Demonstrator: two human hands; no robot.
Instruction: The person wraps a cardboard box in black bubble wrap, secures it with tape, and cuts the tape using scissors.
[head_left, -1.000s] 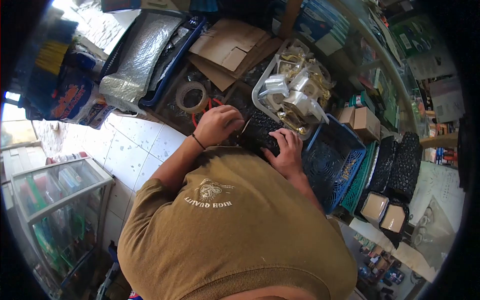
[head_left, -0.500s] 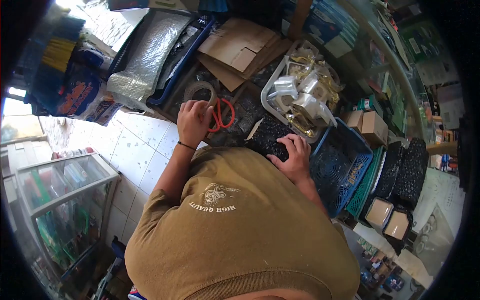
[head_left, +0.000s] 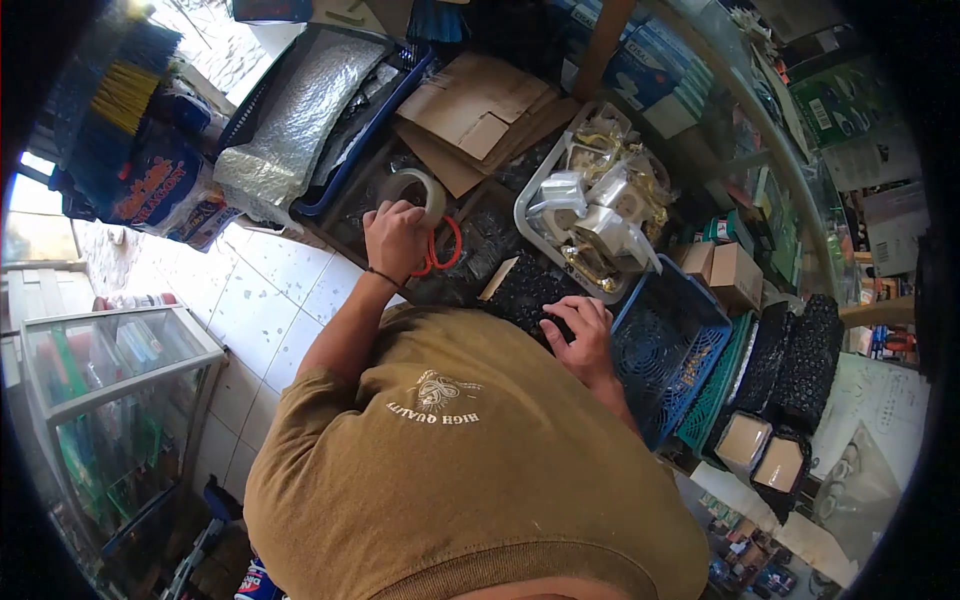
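My left hand (head_left: 393, 238) is closed with curled fingers on the near edge of a roll of clear packing tape (head_left: 433, 196). Just right of that hand lie scissors with orange-red handles (head_left: 457, 243); their blades are not visible. My right hand (head_left: 580, 338) grips the right part of a package in black bubble wrap (head_left: 522, 296), thumb and bent fingers against it. A strip of tan cardboard (head_left: 499, 279) shows at the package's left end. My shirt hides its near side.
Flattened cardboard (head_left: 470, 100) lies behind the tape. A white basket (head_left: 522, 212) of plastic-wrapped fittings and a blue basket (head_left: 645, 345) stand to the right. At the left back is a blue tray (head_left: 318, 203) with bubble wrap. A glass case (head_left: 120, 365) stands lower left.
The tape roll has shifted slightly right with my left hand, partly covering the scissor handles' surroundings. My right hand stays on the package, its fingers drawn closer together. The whole view has turned slightly.
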